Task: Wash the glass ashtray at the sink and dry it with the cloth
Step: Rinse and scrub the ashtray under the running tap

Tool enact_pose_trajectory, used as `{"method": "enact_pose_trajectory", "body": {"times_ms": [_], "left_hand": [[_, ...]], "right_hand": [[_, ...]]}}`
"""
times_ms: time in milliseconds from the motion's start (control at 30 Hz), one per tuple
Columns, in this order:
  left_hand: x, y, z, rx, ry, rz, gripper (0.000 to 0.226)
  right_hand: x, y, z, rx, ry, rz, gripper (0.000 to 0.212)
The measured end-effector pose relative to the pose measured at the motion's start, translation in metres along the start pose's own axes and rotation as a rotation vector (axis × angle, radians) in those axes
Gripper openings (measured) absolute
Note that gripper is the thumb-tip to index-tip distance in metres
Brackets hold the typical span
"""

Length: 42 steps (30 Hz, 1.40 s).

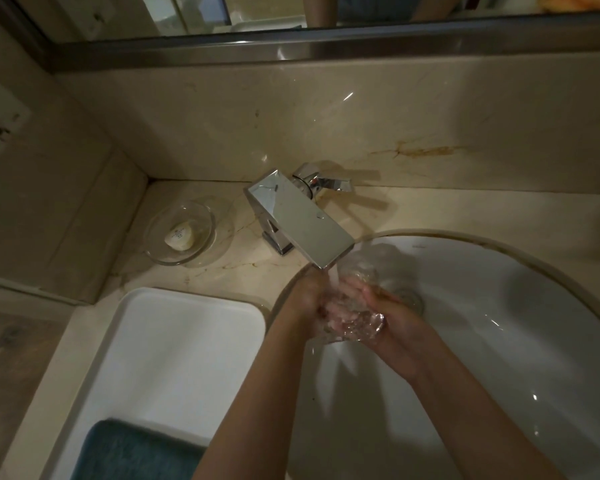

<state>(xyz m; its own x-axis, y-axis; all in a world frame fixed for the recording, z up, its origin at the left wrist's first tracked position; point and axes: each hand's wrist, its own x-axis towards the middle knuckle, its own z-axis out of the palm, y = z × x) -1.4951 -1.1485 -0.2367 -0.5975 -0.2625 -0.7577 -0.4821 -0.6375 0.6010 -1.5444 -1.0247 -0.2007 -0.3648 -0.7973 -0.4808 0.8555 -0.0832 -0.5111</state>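
Observation:
The clear glass ashtray (355, 318) is held between both hands over the white sink basin (499, 323), under the running water from the chrome tap (298, 220). My left hand (305, 299) grips its left side. My right hand (395, 317) holds its right side, fingers over the rim. Water splashes over the glass, which blurs its shape. A teal cloth (136, 452) lies at the near end of the white tray (187, 341) left of the sink.
A glass soap dish (181, 233) with a small white soap sits at the back left of the marble counter. The tap lever (329, 183) points right. A mirror edge runs along the top. The drain (411, 299) lies just behind my right hand.

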Motion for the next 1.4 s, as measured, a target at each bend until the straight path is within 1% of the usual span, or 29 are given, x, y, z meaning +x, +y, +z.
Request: {"method": "enact_pose_trajectory", "body": {"times_ms": [67, 133, 200, 267, 300, 333, 433, 467, 500, 533, 600, 633, 700, 767, 800, 833, 867, 933, 1000, 1033, 1067, 1100, 1167, 1200, 1233, 1300, 1333, 1400], "left_hand": [[-0.002, -0.001, -0.002, -0.081, -0.082, -0.056, 0.043], [-0.009, 0.000, 0.004, -0.165, -0.183, -0.097, 0.057], [-0.017, 0.000, 0.010, -0.187, -0.167, -0.150, 0.067], [-0.026, -0.005, 0.011, -0.110, -0.061, -0.201, 0.069], [-0.026, -0.009, 0.007, -0.089, -0.030, -0.216, 0.070], [-0.029, -0.011, 0.005, -0.088, -0.049, -0.232, 0.071], [-0.030, -0.013, -0.003, -0.178, -0.097, -0.296, 0.081], [-0.030, -0.013, -0.005, -0.198, -0.107, -0.305, 0.083], [-0.031, -0.013, -0.008, -0.219, -0.116, -0.301, 0.080], [-0.035, -0.013, -0.008, -0.241, -0.145, -0.277, 0.069], [-0.038, -0.014, -0.012, -0.322, -0.180, -0.194, 0.036], [-0.037, -0.016, -0.015, -0.353, -0.205, -0.124, 0.028], [-0.037, -0.018, -0.016, -0.412, -0.250, 0.017, 0.042], [-0.037, -0.020, -0.012, -0.413, -0.244, 0.108, 0.056], [-0.037, -0.021, -0.009, -0.416, -0.233, 0.136, 0.059], [-0.036, -0.022, -0.006, -0.422, -0.211, 0.153, 0.058], [-0.038, -0.022, -0.003, -0.417, -0.190, 0.172, 0.057], [-0.037, -0.024, 0.001, -0.379, -0.158, 0.196, 0.051], [-0.038, -0.024, 0.002, -0.360, -0.137, 0.218, 0.037], [-0.038, -0.024, 0.002, -0.356, -0.136, 0.243, 0.035], [-0.040, -0.024, 0.002, -0.359, -0.139, 0.264, 0.040], [-0.040, -0.025, 0.002, -0.356, -0.134, 0.272, 0.046], [-0.041, -0.025, 0.002, -0.340, -0.125, 0.285, 0.047], [-0.041, -0.026, 0.002, -0.322, -0.119, 0.296, 0.047], [-0.041, -0.025, 0.002, -0.301, -0.105, 0.308, 0.047], [-0.041, -0.025, 0.006, -0.282, -0.073, 0.331, 0.051], [-0.040, -0.024, 0.008, -0.287, -0.059, 0.340, 0.053], [-0.038, -0.024, 0.009, -0.291, -0.045, 0.363, 0.055]], "right_hand": [[-0.001, -0.004, -0.003, -0.024, -0.001, -0.047, 0.063], [-0.001, -0.006, -0.009, -0.022, 0.010, -0.097, 0.063], [-0.002, -0.007, -0.013, -0.073, 0.104, -0.137, 0.069], [-0.003, -0.010, -0.014, -0.213, 0.163, -0.166, 0.069], [-0.004, -0.013, -0.014, -0.299, 0.176, -0.167, 0.063], [-0.007, -0.015, -0.013, -0.387, 0.182, -0.156, 0.053], [-0.013, -0.018, -0.014, -0.695, 0.118, -0.132, 0.013], [-0.015, -0.018, -0.013, -0.785, 0.075, -0.121, 0.010], [-0.016, -0.017, -0.013, -0.862, 0.034, -0.105, 0.017], [-0.017, -0.017, -0.012, -0.924, -0.002, -0.094, 0.025], [-0.017, -0.015, -0.013, -1.082, -0.067, -0.116, 0.037], [-0.015, -0.013, -0.017, -1.187, -0.101, -0.139, 0.041], [-0.013, -0.011, -0.025, -1.399, -0.161, -0.175, 0.047], [-0.013, -0.008, -0.029, -1.689, -0.184, -0.160, 0.049], [-0.013, -0.006, -0.028, -1.861, -0.174, -0.129, 0.052], [-0.014, -0.003, -0.024, -2.001, -0.164, -0.085, 0.060], [-0.016, 0.002, -0.018, -2.061, -0.164, -0.041, 0.068], [-0.021, 0.013, -0.005, -1.999, -0.216, -0.071, 0.076], [-0.020, 0.016, 0.003, -1.908, -0.277, -0.113, 0.074], [-0.017, 0.014, 0.004, -1.878, -0.281, -0.106, 0.071], [-0.012, 0.010, 0.004, -1.855, -0.265, -0.083, 0.068], [-0.007, 0.004, 0.005, -1.820, -0.243, -0.033, 0.064], [0.000, -0.007, 0.007, -1.730, -0.189, 0.091, 0.056], [0.003, -0.009, 0.007, -1.746, -0.165, 0.131, 0.054], [0.004, -0.009, 0.007, -1.821, -0.135, 0.150, 0.053], [0.002, -0.001, 0.002, -1.966, -0.019, 0.113, 0.055], [-0.001, 0.006, 0.001, -1.992, 0.053, 0.094, 0.058], [-0.011, 0.020, 0.003, -1.957, 0.146, 0.068, 0.080]]}}
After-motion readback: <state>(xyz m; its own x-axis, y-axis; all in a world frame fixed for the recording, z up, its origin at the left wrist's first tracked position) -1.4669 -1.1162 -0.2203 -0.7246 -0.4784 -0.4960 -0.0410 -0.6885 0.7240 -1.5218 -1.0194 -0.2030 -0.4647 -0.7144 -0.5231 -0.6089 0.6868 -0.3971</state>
